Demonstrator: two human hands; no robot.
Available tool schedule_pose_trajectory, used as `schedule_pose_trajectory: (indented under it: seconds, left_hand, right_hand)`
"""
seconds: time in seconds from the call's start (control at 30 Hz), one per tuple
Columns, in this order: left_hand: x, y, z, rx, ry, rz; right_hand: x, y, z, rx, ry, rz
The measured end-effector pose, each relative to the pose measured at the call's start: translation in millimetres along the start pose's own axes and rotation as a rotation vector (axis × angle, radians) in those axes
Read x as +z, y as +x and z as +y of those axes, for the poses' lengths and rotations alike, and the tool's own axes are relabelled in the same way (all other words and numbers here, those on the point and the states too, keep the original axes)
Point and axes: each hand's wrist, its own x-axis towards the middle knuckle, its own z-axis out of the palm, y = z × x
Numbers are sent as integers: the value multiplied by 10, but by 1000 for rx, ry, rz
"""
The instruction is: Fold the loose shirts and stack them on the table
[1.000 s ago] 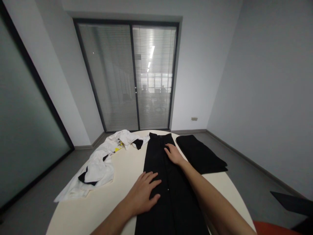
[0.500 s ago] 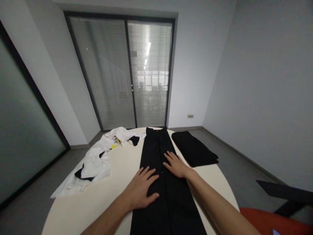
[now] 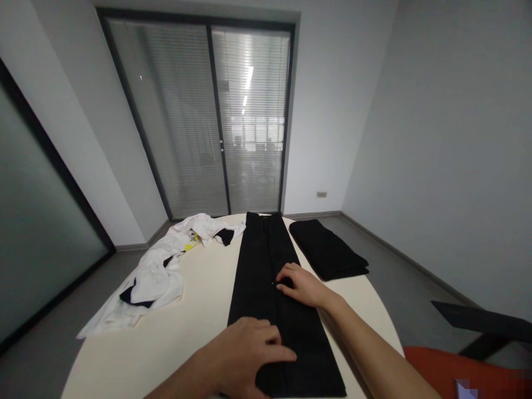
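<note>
A pair of black trousers (image 3: pixel 260 260) lies stretched lengthwise along the middle of a cream round table (image 3: pixel 195 316), waistband at the far edge. My left hand (image 3: pixel 247 354) sits on the near end of the trousers, fingers curled and thumb pressed across the fabric. My right hand (image 3: pixel 300 285) rests further up on the right leg, with fingertips bent in and pinching the cloth near the middle seam. Both forearms reach in from the bottom of the view.
A folded black garment (image 3: pixel 328 249) lies at the table's right rim. A crumpled white garment with black and yellow parts (image 3: pixel 158 271) covers the left side. A red seat (image 3: pixel 440 371) and a dark chair part (image 3: pixel 482 321) stand at the lower right. Glass doors with blinds are behind.
Both hands slid toward me along the trousers. Their fingers, flat and spread before, are now curled on the fabric. The view has shifted slightly.
</note>
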Motion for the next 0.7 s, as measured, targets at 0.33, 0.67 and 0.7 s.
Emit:
schedule_pose_trajectory:
  seconds: [0.33, 0.67, 0.7]
  left_hand:
    - [210, 138, 95, -36, 95, 59]
    - [207, 212, -135, -587, -734, 302]
    - [225, 213, -173, -610, -806, 320]
  right_hand:
    - [-40, 17, 26, 15, 107, -6]
    - [-276, -112, -200, 89, 787, -609]
    - [-302, -122, -207, 81, 815, -625]
